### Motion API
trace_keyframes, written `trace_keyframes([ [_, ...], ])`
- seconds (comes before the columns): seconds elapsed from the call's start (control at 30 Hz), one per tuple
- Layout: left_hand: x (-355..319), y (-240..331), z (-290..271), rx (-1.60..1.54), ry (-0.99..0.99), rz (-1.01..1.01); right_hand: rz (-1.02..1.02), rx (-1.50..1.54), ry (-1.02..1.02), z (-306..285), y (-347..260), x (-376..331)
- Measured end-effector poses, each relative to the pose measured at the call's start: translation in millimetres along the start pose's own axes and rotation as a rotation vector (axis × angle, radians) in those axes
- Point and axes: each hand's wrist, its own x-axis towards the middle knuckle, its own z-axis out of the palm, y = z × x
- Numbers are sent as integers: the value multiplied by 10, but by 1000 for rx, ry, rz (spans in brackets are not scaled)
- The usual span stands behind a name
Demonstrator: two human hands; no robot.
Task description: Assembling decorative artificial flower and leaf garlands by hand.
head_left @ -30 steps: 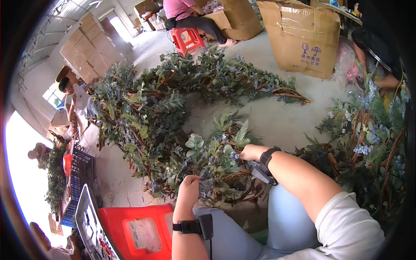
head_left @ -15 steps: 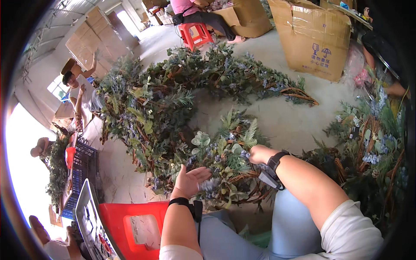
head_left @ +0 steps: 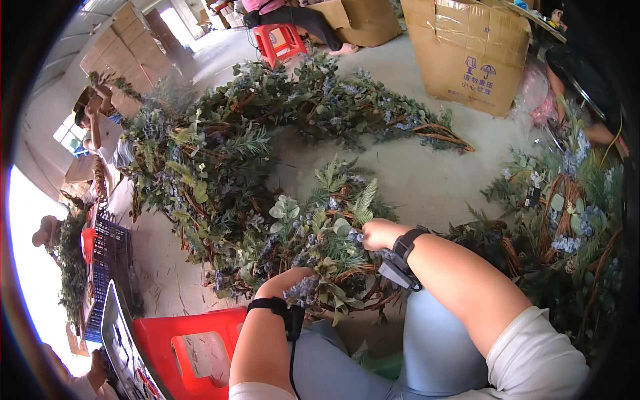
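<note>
In front of my knees a twig wreath (head_left: 350,250) is dressed with green leaves, fern fronds and blue berries. At its right side my right hand (head_left: 381,235) is closed, gripping the wreath beside some berries; the fingertips are hidden. My left hand (head_left: 288,280) reaches into the foliage at the wreath's left side, and leaves cover its fingers. Close by that hand, a blue flower sprig (head_left: 301,291) sticks out over the wrist. A dark strap with a small device sits on each of my wrists.
A long heap of similar wreaths (head_left: 220,153) curves beyond and left. More greenery (head_left: 567,213) lies at right. A red stool (head_left: 190,327) carries a grey tray (head_left: 117,347) at my left. A large cardboard box (head_left: 460,60), a blue crate (head_left: 109,267) and several people are around.
My left hand has turned from an open palm and gone into the wreath's foliage. My right hand keeps its place on the wreath. The whole view has shifted slightly.
</note>
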Motion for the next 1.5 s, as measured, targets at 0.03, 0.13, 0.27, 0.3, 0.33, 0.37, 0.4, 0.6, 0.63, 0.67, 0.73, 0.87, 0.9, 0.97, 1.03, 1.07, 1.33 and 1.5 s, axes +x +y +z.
trace_keyframes([
  [0.03, 42, -9, 27, -61, 25, -50, 8, 33, 30, 29, 21, 19],
  [0.13, 140, -173, -6, -41, 140, -102, -28, 44, 38, 14, -35, 17],
  [0.27, 63, -101, -24, 70, 84, 11, -1, 41, 14, 11, -8, 1],
  [0.3, 80, -107, -52, 29, 88, -134, -8, 40, 13, 9, -44, 2],
  [0.33, 81, -105, -82, -14, 92, -280, -8, 47, 1, 7, -84, 3],
  [0.37, 37, -5, -67, -13, 86, -277, 5, 54, -12, 14, -58, 3],
  [0.4, -79, 173, -25, 103, 39, -160, 18, 52, -11, 23, -1, -12],
  [0.6, -53, 150, -163, 288, -10, -16, -3, 37, 4, 23, -12, -8],
  [0.63, -33, 47, -212, 377, 31, 88, -7, 58, 25, 2, -71, -39],
  [0.67, -72, 107, -207, 379, 29, 89, 0, 85, 41, -7, -65, -45],
  [0.73, -131, 281, -170, 681, 131, 184, 14, 86, 35, 13, 41, -13],
  [0.87, 168, 314, -26, 1073, 309, 218, 48, 69, 57, 31, 38, -32],
  [0.9, 130, 379, 55, 1036, 429, 288, 44, 71, 56, 15, 35, -40],
  [0.97, 258, 226, -106, 881, 390, 299, 68, 61, -14, -31, -8, -44],
  [1.03, 224, 186, -243, 537, 330, 325, 81, 93, 10, -20, -2, -62],
  [1.07, 169, 278, -209, 383, 339, 158, 104, 124, 31, -14, 62, -73],
  [1.33, -340, 320, -70, -975, 317, 80, 132, 164, 18, -22, -93, -39],
  [1.5, -162, 89, -197, -875, 103, 239, 217, 135, -13, 56, -36, 62],
])
